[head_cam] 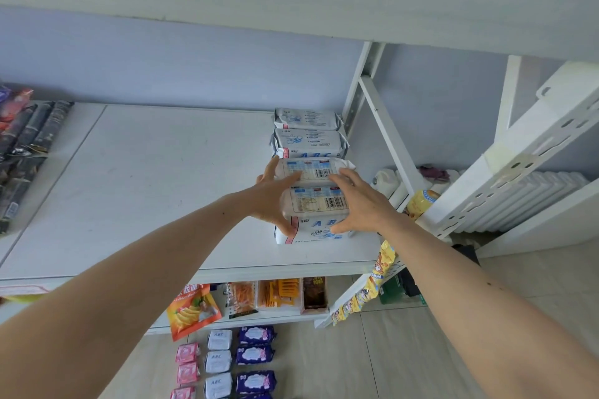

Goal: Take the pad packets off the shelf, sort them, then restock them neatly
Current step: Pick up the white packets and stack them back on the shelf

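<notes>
At the far left of the frame, dark snack bags (22,139) lie flat in a row on the white shelf (146,191). They look shiny and crinkly. The shelf board is smooth and hard, with a big bare part in the middle.

At the bottom of the frame, more packets wait on the tiled floor (421,350) in three lines — pink packets (187,363), white packets (217,361) and purple packets (256,355). Each colour has its own line, so I think the sorting is done and the putting back has started.

Just right of the middle, the left hand (272,201) presses on the left side of a small stack of white pad packets (312,201). Its fingers are spread, with the thumb hooked on the front corner. It holds the stack from the side but does not wrap around it. The packets are soft, puffy and wrapped in thin plastic, with blue letters and black bar codes.

The right hand (359,204) does the same on the right side, fingers spread and a little bent over the top. The two hands squeeze the stack between them — most likely to push it straight, in line with the two packets (308,133) behind it, close to the white metal post (359,87).

Soft packets slide and tip easily, so a gentle, even push from both sides should work best.

On the right, a yellow strip of snacks (372,282) hangs down beside the shelf. Behind it stands a white radiator (534,197) with long ribs.
</notes>
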Action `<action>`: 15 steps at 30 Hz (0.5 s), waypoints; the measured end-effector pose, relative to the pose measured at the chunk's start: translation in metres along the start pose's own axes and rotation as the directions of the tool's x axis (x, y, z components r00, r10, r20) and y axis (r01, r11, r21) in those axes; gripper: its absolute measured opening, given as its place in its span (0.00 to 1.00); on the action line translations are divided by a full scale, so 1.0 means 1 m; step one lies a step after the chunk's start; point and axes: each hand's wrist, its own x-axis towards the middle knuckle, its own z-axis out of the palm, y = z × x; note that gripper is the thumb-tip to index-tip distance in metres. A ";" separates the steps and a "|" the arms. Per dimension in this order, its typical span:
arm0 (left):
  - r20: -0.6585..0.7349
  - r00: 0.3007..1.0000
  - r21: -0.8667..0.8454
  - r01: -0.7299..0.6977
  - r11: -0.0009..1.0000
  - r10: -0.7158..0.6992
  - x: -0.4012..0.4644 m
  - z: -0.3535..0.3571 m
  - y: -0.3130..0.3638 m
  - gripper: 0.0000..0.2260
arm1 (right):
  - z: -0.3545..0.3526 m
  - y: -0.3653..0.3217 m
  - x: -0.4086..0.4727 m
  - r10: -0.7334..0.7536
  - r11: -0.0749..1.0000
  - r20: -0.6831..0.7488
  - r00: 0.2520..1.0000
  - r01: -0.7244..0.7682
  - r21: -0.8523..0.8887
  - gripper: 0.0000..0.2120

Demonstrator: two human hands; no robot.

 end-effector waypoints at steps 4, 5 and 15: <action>0.004 1.000 0.046 -0.011 0.999 0.011 0.007 -0.003 0.002 0.59 | -0.002 0.001 0.004 0.008 0.999 -0.025 1.000 -0.009 -0.048 0.52; 0.011 1.000 0.053 -0.008 0.999 0.008 0.008 -0.004 0.003 0.58 | -0.002 0.001 0.004 0.009 0.998 -0.036 0.999 -0.012 -0.061 0.52; 0.011 1.000 0.055 0.010 0.998 -0.011 0.008 -0.002 0.002 0.58 | 0.004 0.005 0.008 0.000 0.992 -0.057 0.998 -0.007 -0.123 0.55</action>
